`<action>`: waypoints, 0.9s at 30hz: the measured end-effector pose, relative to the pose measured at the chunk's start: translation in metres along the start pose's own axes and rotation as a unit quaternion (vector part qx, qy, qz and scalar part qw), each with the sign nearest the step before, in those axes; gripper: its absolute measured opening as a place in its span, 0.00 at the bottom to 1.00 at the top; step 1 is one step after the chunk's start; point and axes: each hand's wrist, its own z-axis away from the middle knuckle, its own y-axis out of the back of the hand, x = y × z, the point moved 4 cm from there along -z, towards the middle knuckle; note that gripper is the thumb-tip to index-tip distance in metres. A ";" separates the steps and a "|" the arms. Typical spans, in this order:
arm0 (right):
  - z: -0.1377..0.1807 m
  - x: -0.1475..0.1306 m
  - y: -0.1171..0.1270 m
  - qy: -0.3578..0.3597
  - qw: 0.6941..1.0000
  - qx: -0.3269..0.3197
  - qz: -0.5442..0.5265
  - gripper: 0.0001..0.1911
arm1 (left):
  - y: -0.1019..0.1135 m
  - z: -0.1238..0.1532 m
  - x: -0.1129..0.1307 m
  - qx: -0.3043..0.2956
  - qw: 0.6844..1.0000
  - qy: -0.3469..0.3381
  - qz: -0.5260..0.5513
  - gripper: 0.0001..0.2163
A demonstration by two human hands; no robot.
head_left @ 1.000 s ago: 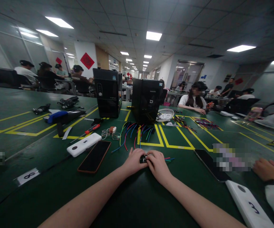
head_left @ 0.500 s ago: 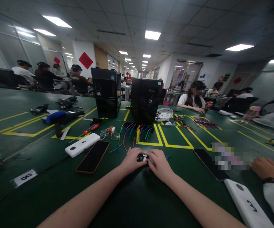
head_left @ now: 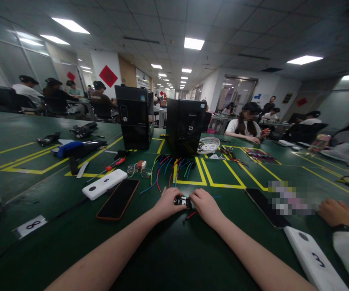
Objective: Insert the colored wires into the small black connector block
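Note:
Both hands meet over a small black connector block [head_left: 182, 200] on the green table [head_left: 168, 250]. My left hand [head_left: 167, 204] is closed on its left side. My right hand [head_left: 204, 206] is closed on its right side, fingers curled over it. A red wire [head_left: 190, 216] trails out below the block toward me, and a blue wire end [head_left: 215, 197] shows behind my right hand. A fan of loose coloured wires [head_left: 170, 169] lies just beyond my hands, in front of a black computer tower [head_left: 186, 127].
A dark phone [head_left: 118, 198] and a white box marked 8 [head_left: 104, 184] lie left of my hands. A second tower [head_left: 134, 117] stands behind. Another phone [head_left: 263, 207], a white box marked 3 [head_left: 315, 256] and a co-worker's hand [head_left: 339, 213] are on the right. A red screwdriver [head_left: 114, 164] lies farther left.
My hands have shifted a little away from me with the block. A red wire now hangs out below it, and the view has tilted slightly.

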 end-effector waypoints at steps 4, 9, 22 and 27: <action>0.000 0.004 0.010 -0.059 0.995 0.068 -0.050 0.09 | 0.000 0.000 0.000 0.002 1.000 0.004 -0.003 0.16; 0.002 -0.010 0.020 0.013 0.994 0.061 -0.091 0.08 | -0.001 0.001 -0.001 0.010 1.000 -0.009 -0.007 0.16; -0.012 -0.014 -0.011 -0.143 0.977 0.048 -0.148 0.05 | -0.006 0.002 0.004 0.023 0.999 -0.027 -0.021 0.12; -0.014 -0.011 -0.006 -0.178 0.966 0.103 -0.159 0.06 | -0.004 0.002 0.007 0.010 1.000 -0.025 -0.016 0.14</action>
